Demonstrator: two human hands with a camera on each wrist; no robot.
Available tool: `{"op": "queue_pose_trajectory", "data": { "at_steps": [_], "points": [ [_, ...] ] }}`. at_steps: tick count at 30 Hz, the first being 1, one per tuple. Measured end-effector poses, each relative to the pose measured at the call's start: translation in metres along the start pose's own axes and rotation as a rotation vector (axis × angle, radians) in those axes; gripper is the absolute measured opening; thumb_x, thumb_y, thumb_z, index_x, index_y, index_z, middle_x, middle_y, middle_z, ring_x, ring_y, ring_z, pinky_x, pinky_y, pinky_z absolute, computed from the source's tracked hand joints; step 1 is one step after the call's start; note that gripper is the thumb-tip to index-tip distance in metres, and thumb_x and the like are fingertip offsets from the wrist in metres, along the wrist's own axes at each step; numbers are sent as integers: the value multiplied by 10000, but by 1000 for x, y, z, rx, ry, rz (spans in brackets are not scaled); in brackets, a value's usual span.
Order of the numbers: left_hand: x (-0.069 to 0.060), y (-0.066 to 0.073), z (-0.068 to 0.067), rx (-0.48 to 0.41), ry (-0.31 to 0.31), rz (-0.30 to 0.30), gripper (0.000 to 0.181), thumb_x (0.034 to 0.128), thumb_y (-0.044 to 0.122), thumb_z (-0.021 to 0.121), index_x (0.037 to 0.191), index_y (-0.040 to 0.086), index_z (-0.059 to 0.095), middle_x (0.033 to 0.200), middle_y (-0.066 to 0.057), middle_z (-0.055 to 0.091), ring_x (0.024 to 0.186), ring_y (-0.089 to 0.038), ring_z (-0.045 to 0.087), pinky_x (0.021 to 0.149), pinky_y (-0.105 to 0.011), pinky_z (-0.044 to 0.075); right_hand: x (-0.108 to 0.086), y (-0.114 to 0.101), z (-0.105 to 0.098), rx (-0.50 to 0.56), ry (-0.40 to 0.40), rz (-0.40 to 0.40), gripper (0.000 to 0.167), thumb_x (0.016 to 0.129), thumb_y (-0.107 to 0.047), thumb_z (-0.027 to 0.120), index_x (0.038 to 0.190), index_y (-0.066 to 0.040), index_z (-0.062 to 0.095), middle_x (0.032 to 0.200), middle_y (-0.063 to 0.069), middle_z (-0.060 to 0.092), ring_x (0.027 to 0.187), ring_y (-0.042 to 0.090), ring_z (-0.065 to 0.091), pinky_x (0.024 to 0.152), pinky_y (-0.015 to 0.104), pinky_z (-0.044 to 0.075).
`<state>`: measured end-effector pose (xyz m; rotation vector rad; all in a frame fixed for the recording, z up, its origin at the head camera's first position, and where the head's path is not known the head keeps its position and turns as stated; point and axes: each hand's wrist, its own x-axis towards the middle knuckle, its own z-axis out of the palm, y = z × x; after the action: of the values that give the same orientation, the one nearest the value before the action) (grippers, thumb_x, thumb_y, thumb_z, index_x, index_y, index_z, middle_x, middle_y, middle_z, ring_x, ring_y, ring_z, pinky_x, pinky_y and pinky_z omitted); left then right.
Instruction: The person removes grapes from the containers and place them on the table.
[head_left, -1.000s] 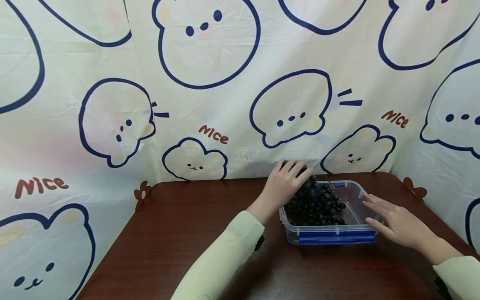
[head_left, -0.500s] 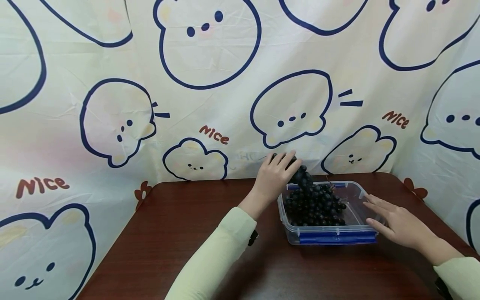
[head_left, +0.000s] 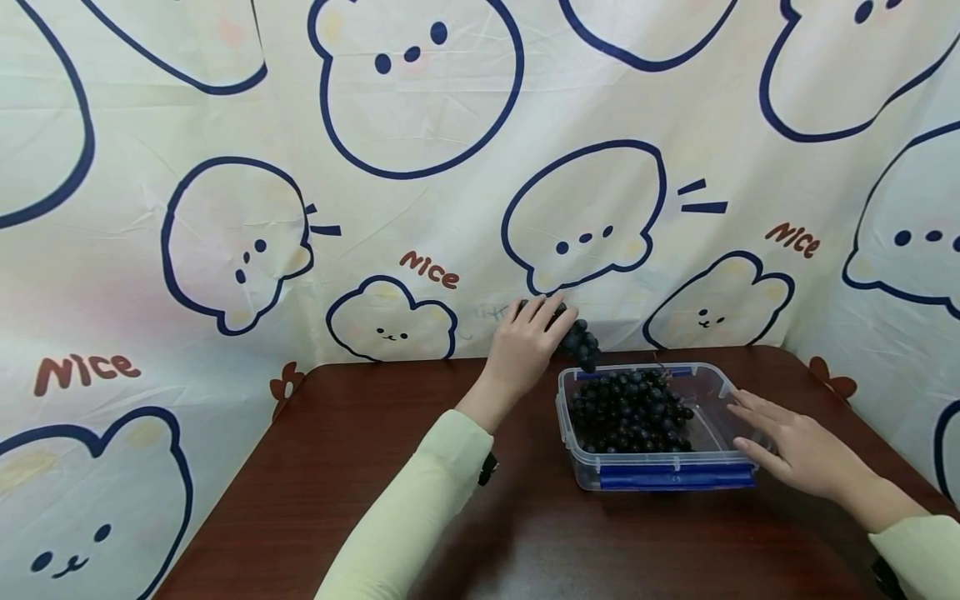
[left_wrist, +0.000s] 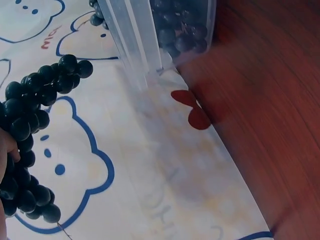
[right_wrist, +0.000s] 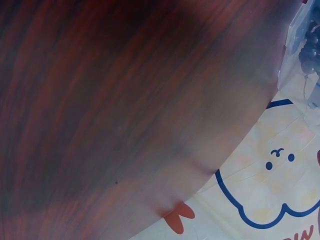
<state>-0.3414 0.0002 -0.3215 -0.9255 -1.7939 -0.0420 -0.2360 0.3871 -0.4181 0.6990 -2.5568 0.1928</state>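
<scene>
My left hand [head_left: 522, 346] grips a bunch of dark grapes [head_left: 582, 343], raised above the table to the left of a clear plastic container [head_left: 675, 477]. In the left wrist view that bunch [left_wrist: 32, 102] hangs apart from the container [left_wrist: 131, 37], with part of a finger pressed against it. More dark grapes [head_left: 632, 412] fill the left and middle of the container, its right part showing bare floor. Fingers extended, my right hand [head_left: 806, 450] rests at the container's right rim. The right wrist view shows the container's edge [right_wrist: 290, 55], but not the hand.
The container stands on a dark brown wooden table [head_left: 405, 467], toward its right side. A pale cloth [head_left: 420, 225] printed with cartoon animals hangs behind and beside the table. Blue latches sit along the container's front and back sides.
My left hand has lifted the bunch of grapes out of the container and moved left and slightly up with it. The right hand and the container stay in place.
</scene>
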Motion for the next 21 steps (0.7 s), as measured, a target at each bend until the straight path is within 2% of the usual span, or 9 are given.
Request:
{"op": "queue_pose_trajectory", "data": {
  "at_steps": [7,11,18,21],
  "points": [
    [-6,-12,-3,-2,8,-36,265,951,29,603,1190,128,662,1284,-111,613,1101,-273,615,926,-477,485,-1,1,1,1,-2,1,510,855,-279,734,1271,-8,614,1368,203,520,1094,408,592,782,588,491],
    [-9,-17,-3,-7,34,-54,252,937,27,621,1172,111,658,1267,-123,621,1078,-281,624,909,-482,495,0,0,0,7,-6,9,504,858,-277,732,1266,-7,617,1363,212,520,1099,416,587,782,593,490],
    [-15,-26,-4,18,58,-87,215,944,43,621,1144,104,668,1227,-129,643,1049,-286,636,905,-480,500,-1,1,2,-18,11,0,507,860,-285,730,1275,-16,615,1365,196,526,1096,393,596,849,510,503],
    [-17,-29,-4,39,60,-100,205,944,42,619,1132,102,676,1212,-130,651,1051,-283,637,901,-481,504,-1,0,1,-21,15,0,511,854,-285,736,1270,-12,617,1360,201,529,1095,393,598,834,519,505]
  ]
}}
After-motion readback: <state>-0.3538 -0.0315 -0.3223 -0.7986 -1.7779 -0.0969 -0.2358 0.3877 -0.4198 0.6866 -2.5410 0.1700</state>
